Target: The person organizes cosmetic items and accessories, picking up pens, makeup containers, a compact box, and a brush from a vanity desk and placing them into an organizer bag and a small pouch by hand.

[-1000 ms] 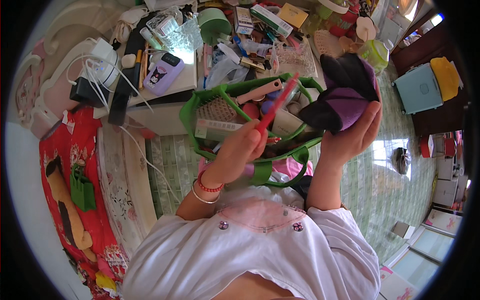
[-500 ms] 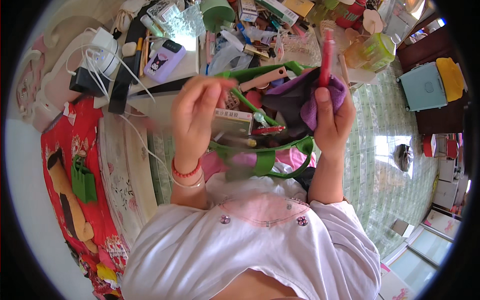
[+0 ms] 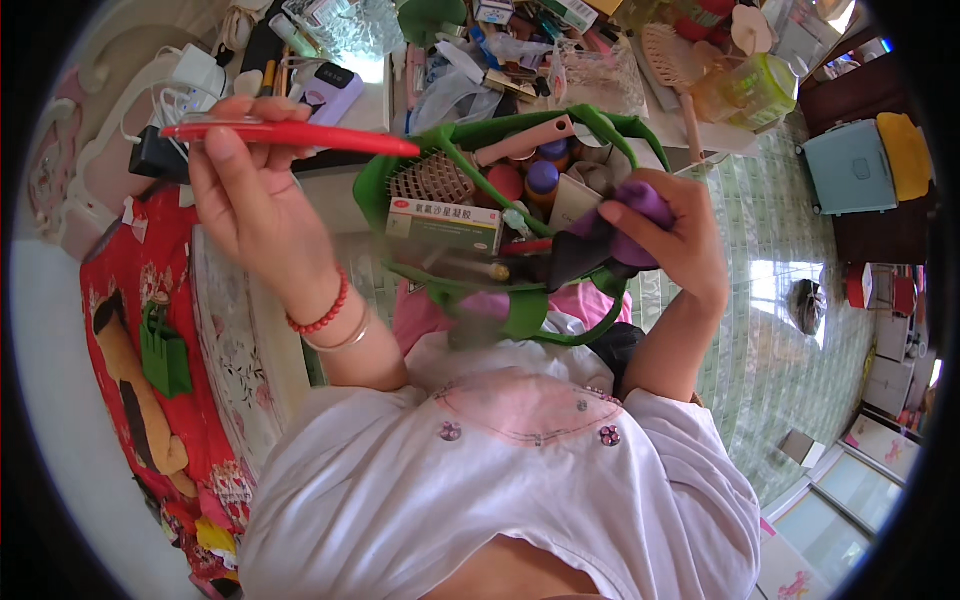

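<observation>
A red pen (image 3: 345,138) is pinched in my left hand (image 3: 240,185), held roughly level to the left of the green bag (image 3: 372,195). My right hand (image 3: 685,235) grips a purple and dark grey cloth (image 3: 640,215) over the bag's right side; part of it hangs into the opening. Inside the bag are a hairbrush (image 3: 525,140) with a pink handle, a small white and grey-green box (image 3: 445,230), a purple-capped bottle (image 3: 543,178) and another red item, partly covered by the cloth. The bag rests against my lap.
Beyond the bag, a cluttered table holds a second hairbrush (image 3: 690,105), a yellow-green jug (image 3: 755,90), a clear plastic tray (image 3: 600,80) and a purple device (image 3: 335,95). White cables and a charger (image 3: 200,75) lie at left. A blue suitcase (image 3: 850,170) stands on the right.
The red pen has passed from my right hand to my left, which has swung out to the left. My right hand has lowered the cloth and moved slightly right.
</observation>
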The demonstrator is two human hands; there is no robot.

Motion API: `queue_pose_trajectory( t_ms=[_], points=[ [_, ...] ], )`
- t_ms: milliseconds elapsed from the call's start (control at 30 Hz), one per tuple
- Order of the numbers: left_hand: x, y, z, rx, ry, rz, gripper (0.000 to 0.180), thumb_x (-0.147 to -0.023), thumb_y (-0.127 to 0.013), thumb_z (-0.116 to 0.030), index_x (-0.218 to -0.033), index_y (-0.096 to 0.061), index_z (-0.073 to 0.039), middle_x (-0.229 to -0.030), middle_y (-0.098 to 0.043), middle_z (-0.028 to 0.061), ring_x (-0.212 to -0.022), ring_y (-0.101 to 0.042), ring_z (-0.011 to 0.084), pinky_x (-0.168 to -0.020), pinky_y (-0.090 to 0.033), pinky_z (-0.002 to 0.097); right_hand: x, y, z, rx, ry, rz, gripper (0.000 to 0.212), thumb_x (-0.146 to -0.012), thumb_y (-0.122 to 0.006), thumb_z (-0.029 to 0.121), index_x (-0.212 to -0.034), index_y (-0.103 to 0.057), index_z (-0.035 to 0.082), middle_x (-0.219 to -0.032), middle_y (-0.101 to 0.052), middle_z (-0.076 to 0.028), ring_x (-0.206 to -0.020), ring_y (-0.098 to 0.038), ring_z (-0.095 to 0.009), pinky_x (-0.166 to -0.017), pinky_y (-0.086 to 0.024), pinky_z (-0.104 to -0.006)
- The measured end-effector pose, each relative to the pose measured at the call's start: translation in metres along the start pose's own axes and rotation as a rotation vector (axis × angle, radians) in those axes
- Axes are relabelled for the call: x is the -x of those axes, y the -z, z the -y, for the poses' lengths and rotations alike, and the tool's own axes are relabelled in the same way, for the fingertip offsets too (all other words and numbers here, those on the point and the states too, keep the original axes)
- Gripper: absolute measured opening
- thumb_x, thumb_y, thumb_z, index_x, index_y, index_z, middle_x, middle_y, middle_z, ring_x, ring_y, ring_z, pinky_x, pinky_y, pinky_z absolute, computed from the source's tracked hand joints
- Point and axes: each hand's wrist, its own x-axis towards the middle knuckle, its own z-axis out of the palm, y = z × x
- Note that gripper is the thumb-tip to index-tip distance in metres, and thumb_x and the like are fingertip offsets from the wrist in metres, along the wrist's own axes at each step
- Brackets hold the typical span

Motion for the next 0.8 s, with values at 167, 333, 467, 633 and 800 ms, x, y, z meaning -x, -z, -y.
queue_pose_trajectory(
  t_ms=[167,333,467,633,800],
  points=[
    [0.031,0.005,0.004,-0.114,0.364,0.389,0.017,-0.082,-0.05,-0.007,-0.097,-0.048,0.001,-0.08,-0.058,0.0098,-0.076,-0.059,0.0155,-0.059,-0.046,0.0206,0.0,-0.011,-0.002,0.15,0.189,-0.029,0.021,-0.06,-0.067,0.014,-0.077,-0.059,0.003,-0.065,-0.056,-0.01,-0.056,-0.052,-0.026,-0.053,-0.042,-0.0315],
    [0.056,0.014,0.012,-0.18,0.472,0.505,0.021,-0.081,-0.05,-0.002,-0.101,-0.046,0.001,-0.087,-0.057,0.0113,-0.078,-0.058,0.0174,-0.063,-0.047,0.0221,-0.005,-0.032,0.002,0.319,0.243,0.211,0.025,-0.054,-0.068,0.01,-0.078,-0.06,0.004,-0.073,-0.058,-0.007,-0.066,-0.055,-0.025,-0.059,-0.044,-0.03],
    [0.065,0.027,0.016,-0.311,0.308,0.644,0.019,-0.077,-0.055,-0.003,-0.096,-0.051,-0.003,-0.08,-0.06,0.007,-0.074,-0.058,0.0124,-0.064,-0.044,0.0233,-0.008,-0.038,-0.006,0.303,0.316,0.186,0.024,-0.055,-0.065,0.005,-0.077,-0.059,0.003,-0.073,-0.056,-0.008,-0.066,-0.055,-0.023,-0.059,-0.043,-0.0291],
    [0.064,0.033,0.015,-0.543,0.239,0.864,0.021,-0.075,-0.054,0.003,-0.096,-0.053,0.001,-0.086,-0.06,0.0098,-0.075,-0.059,0.0151,-0.068,-0.046,0.0234,-0.013,-0.017,-0.004,0.031,0.275,0.005,0.021,-0.059,-0.061,0.004,-0.079,-0.057,0.001,-0.074,-0.056,-0.011,-0.066,-0.054,-0.027,-0.059,-0.043,-0.0303],
    [0.056,0.031,0.018,-0.698,0.152,0.874,0.017,-0.074,-0.055,0.001,-0.091,-0.057,-0.001,-0.084,-0.06,0.0087,-0.073,-0.059,0.0161,-0.066,-0.045,0.0232,-0.01,-0.01,-0.001,0.003,0.186,-0.073,0.019,-0.062,-0.063,0.004,-0.081,-0.059,0.001,-0.074,-0.057,-0.011,-0.065,-0.054,-0.022,-0.061,-0.043,-0.0265]
  ],
)
